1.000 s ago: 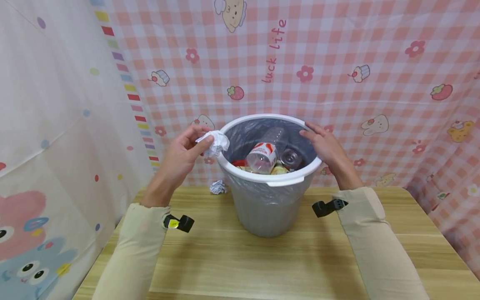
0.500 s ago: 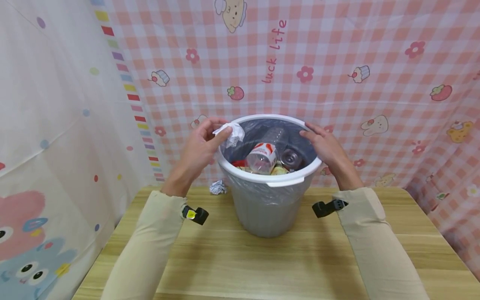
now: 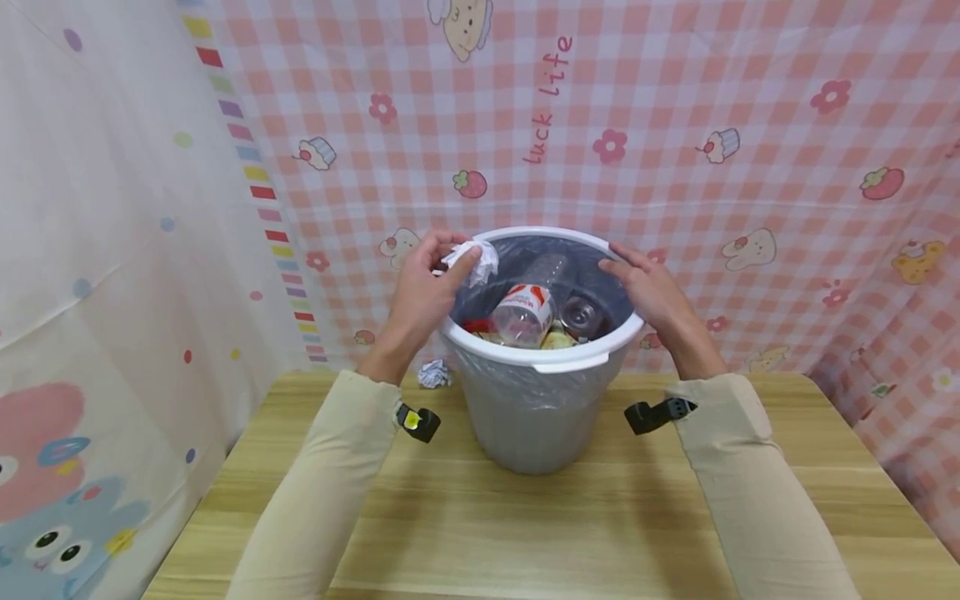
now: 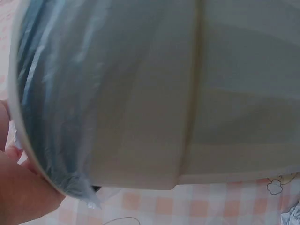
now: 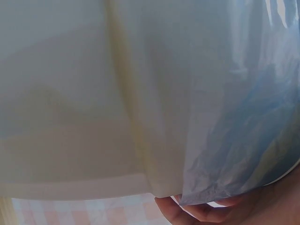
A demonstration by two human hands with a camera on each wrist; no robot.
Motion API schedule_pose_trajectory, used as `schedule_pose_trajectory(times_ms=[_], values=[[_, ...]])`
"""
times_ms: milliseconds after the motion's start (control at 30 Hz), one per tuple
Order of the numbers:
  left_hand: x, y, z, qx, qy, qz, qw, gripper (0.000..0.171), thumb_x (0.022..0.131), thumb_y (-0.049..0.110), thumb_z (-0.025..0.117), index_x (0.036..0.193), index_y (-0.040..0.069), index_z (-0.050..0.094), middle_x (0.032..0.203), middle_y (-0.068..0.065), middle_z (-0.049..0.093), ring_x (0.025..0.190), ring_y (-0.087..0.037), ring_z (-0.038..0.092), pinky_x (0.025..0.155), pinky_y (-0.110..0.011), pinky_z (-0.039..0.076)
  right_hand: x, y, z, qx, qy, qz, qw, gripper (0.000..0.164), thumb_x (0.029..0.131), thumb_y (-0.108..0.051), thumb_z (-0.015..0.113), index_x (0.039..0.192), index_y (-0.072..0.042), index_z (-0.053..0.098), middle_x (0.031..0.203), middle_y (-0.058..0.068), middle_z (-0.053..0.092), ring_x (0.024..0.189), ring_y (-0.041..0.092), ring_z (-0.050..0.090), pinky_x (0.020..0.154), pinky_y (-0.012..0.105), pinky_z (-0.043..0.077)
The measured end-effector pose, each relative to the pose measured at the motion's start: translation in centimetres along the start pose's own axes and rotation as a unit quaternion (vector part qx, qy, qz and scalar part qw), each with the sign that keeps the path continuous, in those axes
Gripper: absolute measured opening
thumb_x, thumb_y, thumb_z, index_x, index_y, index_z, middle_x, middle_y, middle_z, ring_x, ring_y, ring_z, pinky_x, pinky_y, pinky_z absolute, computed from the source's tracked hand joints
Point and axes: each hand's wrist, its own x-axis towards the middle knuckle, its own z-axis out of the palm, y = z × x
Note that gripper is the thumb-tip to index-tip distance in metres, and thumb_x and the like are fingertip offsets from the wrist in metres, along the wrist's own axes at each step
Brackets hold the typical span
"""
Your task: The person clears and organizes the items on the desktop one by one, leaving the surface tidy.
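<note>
My left hand (image 3: 422, 292) pinches a crumpled paper ball (image 3: 482, 265) between thumb and fingers, over the left side of a grey trash can (image 3: 536, 437). The can's white rim (image 3: 495, 354) has a clear plastic liner folded over it. On the opposite side, my right hand (image 3: 656, 300) grips the rim, thumb inward; in the right wrist view its fingers (image 5: 176, 213) curl along the can's outside. Inside lie a clear plastic bottle (image 3: 523, 321) with a red and white label and a clear round plastic container (image 3: 581, 317). The left wrist view mostly shows the can's wall (image 4: 140, 117).
Another crumpled paper ball (image 3: 434, 374) lies on the wooden table (image 3: 540, 542), left of the can near the back edge. A pink checked curtain (image 3: 637, 100) hangs behind, and a white patterned one (image 3: 135, 275) hangs at the left.
My left hand has moved right with the paper ball, from outside the can's left rim to over its opening. The right hand has stayed on the rim.
</note>
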Motion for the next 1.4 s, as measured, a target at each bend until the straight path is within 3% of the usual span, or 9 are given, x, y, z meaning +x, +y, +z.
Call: schedule_pose_trajectory(times_ms=[233,467,800,1033,1400], values=[[-0.1,0.0,0.9,0.046,0.029,0.034,0.9979,0.03,0.094,0.033,0.068,0.115,0.012,0.062,0.092,-0.005,0.059,0.079,-0.016,0.049,0.068,-0.028,0.042,0.2,-0.5,-0.5,-0.005,0.001,-0.009,1.0,0.063,0.101,-0.046,0.045,0.157,-0.025,0.027,0.162,0.015,0.025,0.145,0.036,0.031,0.115,0.05,0.032],[-0.1,0.2,1.4,0.054,0.043,0.062,0.9957,0.029,0.094,0.028,0.068,0.115,0.011,0.06,0.086,-0.005,0.061,0.069,-0.013,0.046,0.06,-0.025,0.038,0.1,-0.6,-0.9,-0.003,0.003,-0.018,1.0,0.064,0.1,-0.046,0.046,0.157,-0.023,0.027,0.161,0.016,0.025,0.142,0.036,0.034,0.111,0.049,0.037],[-0.3,-0.1,1.6,0.069,0.033,0.045,0.9961,0.031,0.094,0.032,0.068,0.118,0.015,0.058,0.085,-0.003,0.059,0.069,-0.016,0.046,0.06,-0.027,0.038,0.0,-0.4,-1.0,0.007,-0.001,-0.013,1.0,0.064,0.1,-0.046,0.046,0.157,-0.023,0.028,0.161,0.016,0.027,0.141,0.035,0.037,0.109,0.048,0.039],[-0.6,-0.5,1.4,0.083,0.038,0.029,0.9954,0.032,0.094,0.034,0.067,0.118,0.015,0.057,0.084,-0.003,0.055,0.071,-0.017,0.046,0.061,-0.027,0.039,0.1,-0.3,-0.4,0.006,-0.006,-0.006,1.0,0.063,0.1,-0.045,0.047,0.157,-0.024,0.028,0.162,0.016,0.024,0.145,0.035,0.03,0.114,0.048,0.033],[-0.8,-0.9,1.2,0.077,0.04,0.036,0.9956,0.036,0.093,0.033,0.068,0.12,0.013,0.056,0.091,-0.004,0.059,0.072,-0.015,0.048,0.063,-0.027,0.04,0.1,-0.1,-0.1,-0.01,-0.002,-0.005,1.0,0.063,0.1,-0.046,0.045,0.157,-0.025,0.028,0.162,0.014,0.024,0.145,0.035,0.031,0.115,0.048,0.032]])
